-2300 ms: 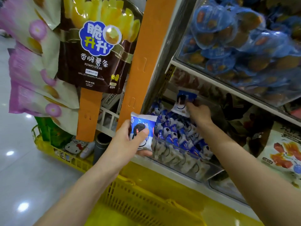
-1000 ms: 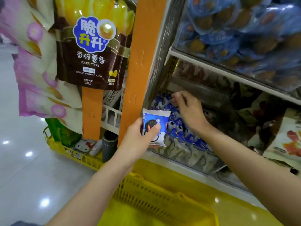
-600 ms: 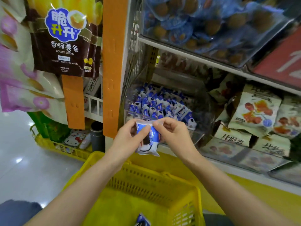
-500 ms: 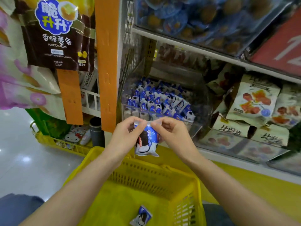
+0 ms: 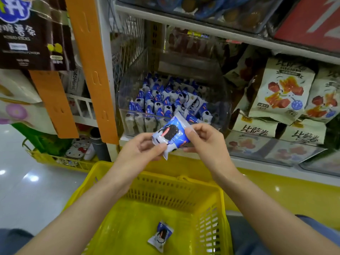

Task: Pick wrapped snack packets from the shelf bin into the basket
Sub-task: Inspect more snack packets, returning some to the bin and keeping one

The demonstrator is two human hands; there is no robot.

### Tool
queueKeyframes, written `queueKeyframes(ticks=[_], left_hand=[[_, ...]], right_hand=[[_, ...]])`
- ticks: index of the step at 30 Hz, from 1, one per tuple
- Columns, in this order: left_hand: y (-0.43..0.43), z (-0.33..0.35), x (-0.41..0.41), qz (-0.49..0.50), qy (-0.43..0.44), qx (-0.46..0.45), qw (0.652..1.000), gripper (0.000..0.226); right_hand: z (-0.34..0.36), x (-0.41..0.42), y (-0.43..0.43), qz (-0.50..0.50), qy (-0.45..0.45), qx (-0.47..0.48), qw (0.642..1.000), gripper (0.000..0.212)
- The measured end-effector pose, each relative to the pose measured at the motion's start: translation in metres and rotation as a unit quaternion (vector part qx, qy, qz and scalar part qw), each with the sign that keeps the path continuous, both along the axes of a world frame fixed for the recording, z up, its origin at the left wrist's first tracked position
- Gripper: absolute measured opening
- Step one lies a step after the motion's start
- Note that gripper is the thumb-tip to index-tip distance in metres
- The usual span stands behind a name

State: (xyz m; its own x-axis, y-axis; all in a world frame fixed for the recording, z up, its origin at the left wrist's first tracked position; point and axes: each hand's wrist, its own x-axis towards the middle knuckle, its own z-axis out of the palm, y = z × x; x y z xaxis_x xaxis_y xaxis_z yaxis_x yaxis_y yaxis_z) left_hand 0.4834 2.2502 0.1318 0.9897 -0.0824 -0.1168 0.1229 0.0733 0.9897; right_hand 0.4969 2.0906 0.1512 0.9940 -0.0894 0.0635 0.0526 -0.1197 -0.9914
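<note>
Left hand (image 5: 139, 150): one, fingers curled, pinching lower-left end of held packet (image 5: 170, 135).
Right hand (image 5: 204, 140): one, thumb and fingers pinching right edge of same packet.
Held packet: one, blue and white, dark round biscuit printed on front; tilted between both hands, above far rim of basket (image 5: 165, 190), in front of bin (image 5: 220, 100).
Loose packet (image 5: 161, 236): one, same kind, lying flat on basket floor, apart from all walls.
Basket: one, yellow plastic, slotted walls, below both hands, just in front of shelf.
Bin: one, clear plastic, on lower shelf behind hands.
Bin packets (image 5: 165, 102): blue and white, stood in rows; too crowded to count.
Orange strips (image 5: 92, 70): two, hanging left of bin.
Brown bag (image 5: 35, 43): one, top left, beside strips.
Cream bags (image 5: 281, 91): at least four fronts showing, right of bin.
Second basket (image 5: 60, 160): one, yellow, on floor at left, small goods inside.
</note>
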Motion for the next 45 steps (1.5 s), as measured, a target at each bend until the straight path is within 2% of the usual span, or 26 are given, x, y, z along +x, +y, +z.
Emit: queueKeyframes(ticks=[2,4,6,8,11,13,15,17,21,24,28,30,32,34,36,38,40,41,43,45], left_hand=[[0.003,0.0,0.001,0.048,-0.014,-0.009,0.999,0.026],[0.007,-0.001,0.004,0.089,-0.014,-0.014,0.996,0.02],[0.011,-0.002,0.005,0.118,-0.028,0.005,0.993,0.015],[0.012,-0.002,0.005,0.131,-0.084,0.085,0.984,0.011],[0.013,0.0,0.002,0.107,-0.181,0.211,0.955,0.013],[0.012,0.0,0.0,0.081,-0.234,0.272,0.93,0.013],[0.008,-0.001,-0.004,0.053,-0.256,0.285,0.922,0.013],[0.005,-0.002,-0.006,0.038,-0.251,0.265,0.93,0.014],[0.005,-0.002,-0.002,0.042,-0.166,0.175,0.97,0.011],[0.007,-0.002,0.0,0.033,-0.145,0.178,0.973,0.012],[0.009,-0.004,0.002,0.025,-0.145,0.191,0.97,0.014],[0.009,-0.005,0.003,0.013,-0.139,0.18,0.974,0.015],[0.009,-0.004,0.004,0.008,-0.132,0.17,0.977,0.015],[0.007,-0.004,0.004,0.018,-0.131,0.165,0.977,0.011],[0.006,-0.004,0.002,0.047,-0.143,0.177,0.973,0.005],[0.008,-0.005,0.0,0.072,-0.163,0.22,0.959,0.011],[0.009,-0.004,0.001,0.055,-0.135,0.227,0.963,0.014],[0.008,-0.001,0.001,0.039,-0.099,0.19,0.976,0.02],[0.008,0.006,0.001,0.001,0.001,0.04,0.999,0.033],[0.01,0.011,0.001,-0.032,0.04,-0.092,0.994,0.046]], right_hand=[[0.0,-0.002,-0.001,0.027,0.045,0.064,0.997,0.009],[-0.003,-0.006,0.0,0.063,0.081,0.063,0.993,0.007],[-0.007,-0.007,0.001,0.099,0.127,0.034,0.986,0.015],[-0.01,-0.008,0.002,0.118,0.144,-0.05,0.981,0.027],[-0.014,-0.01,0.004,0.132,0.046,-0.257,0.956,0.041],[-0.015,-0.013,0.009,0.155,-0.011,-0.281,0.947,0.044],[-0.017,-0.015,0.013,0.164,-0.035,-0.244,0.955,0.026],[-0.018,-0.015,0.015,0.154,-0.039,-0.197,0.967,0.01],[-0.019,-0.011,0.016,0.123,-0.022,-0.136,0.983,0.006],[-0.02,-0.01,0.017,0.11,-0.012,-0.132,0.985,0.006],[-0.018,-0.014,0.019,0.106,-0.072,-0.188,0.974,0.012],[-0.015,-0.016,0.018,0.103,-0.132,-0.261,0.951,0.01],[-0.013,-0.016,0.018,0.092,-0.203,-0.343,0.912,0.013],[-0.01,-0.015,0.016,0.069,-0.228,-0.373,0.897,0.015],[-0.008,-0.013,0.014,0.038,-0.215,-0.347,0.912,0.014],[-0.005,-0.009,0.012,0.001,-0.192,-0.286,0.939,0.008],[-0.001,-0.007,0.011,-0.02,-0.197,-0.223,0.954,0.004],[0.001,-0.008,0.011,-0.017,-0.216,-0.204,0.955,0.004],[0.002,-0.011,0.012,0.019,-0.274,-0.211,0.938,0.004],[0.0,-0.015,0.013,0.07,-0.323,-0.265,0.906,0.01]])
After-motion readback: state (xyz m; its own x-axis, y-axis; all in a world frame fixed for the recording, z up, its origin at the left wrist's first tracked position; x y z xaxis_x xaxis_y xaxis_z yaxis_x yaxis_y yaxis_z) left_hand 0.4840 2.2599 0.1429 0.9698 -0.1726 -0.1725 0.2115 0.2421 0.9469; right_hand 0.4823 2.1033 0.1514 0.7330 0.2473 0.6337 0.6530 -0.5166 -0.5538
